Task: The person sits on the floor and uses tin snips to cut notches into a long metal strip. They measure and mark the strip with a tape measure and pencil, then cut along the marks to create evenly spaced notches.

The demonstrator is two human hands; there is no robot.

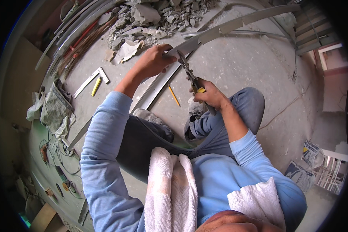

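My left hand is closed on the near end of a long, thin metal channel, which rises away to the far right with notches along its edge. My right hand grips a pair of tin snips with yellow-marked dark handles. Their jaws point up at the strip, just right of my left fingers; whether they touch it I cannot tell. Below, another metal channel lies slantwise on the floor. A yellow pencil rests beside it, between my feet and the channel.
Broken rubble is heaped at the far side. A metal square and a yellow utility knife lie to the left, near a crumpled sack. An angle grinder with cords sits lower left. Metal bars stand far right.
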